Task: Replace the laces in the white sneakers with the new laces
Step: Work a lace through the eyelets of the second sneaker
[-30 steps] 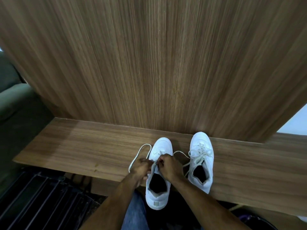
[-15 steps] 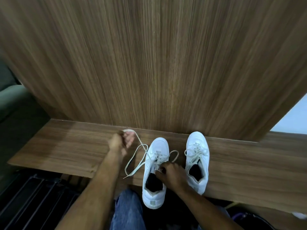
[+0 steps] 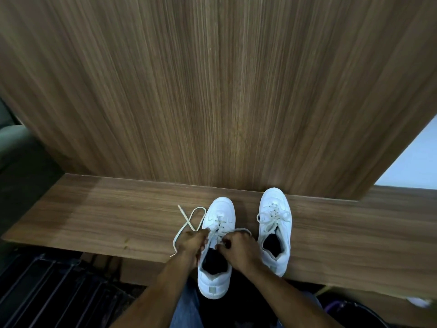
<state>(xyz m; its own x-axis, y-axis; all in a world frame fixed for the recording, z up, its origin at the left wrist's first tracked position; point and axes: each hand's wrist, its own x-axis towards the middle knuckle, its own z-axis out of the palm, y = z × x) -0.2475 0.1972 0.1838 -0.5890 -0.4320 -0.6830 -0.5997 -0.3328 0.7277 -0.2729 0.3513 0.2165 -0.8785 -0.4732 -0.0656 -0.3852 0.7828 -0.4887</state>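
**Both hands at the eyelets of the left-hand sneaker**

Two white sneakers stand side by side on a wooden shelf [image 3: 94, 223], toes pointing to 12 o'clock at the upright wood panel [image 3: 212, 91], heels toward the person. The long axis of each runs from 6 to 12 o'clock, the toes leaning slightly toward 1 o'clock.

The near sneaker [image 3: 216, 275] has its heel hanging past the shelf's front edge. Its lace [image 3: 189, 223] is threaded only through the lower eyelets; the free length loops out toward 10 o'clock from the left hand, crosses itself and trails to the shelf edge. The left hand [image 3: 191, 242] lies at 9 o'clock of the sneaker's tongue, fingers curled and pinching the lace. The right hand [image 3: 238, 247] lies at 3 o'clock of the tongue, fingers curled on the other strand, which arcs just above its knuckles.

The second sneaker [image 3: 275, 223] stands at 3 o'clock of the right hand, near but not touching, fully laced with loose ends over its tongue.

A pale patch marks the near sneaker's heel; any writing on it is too small to read.
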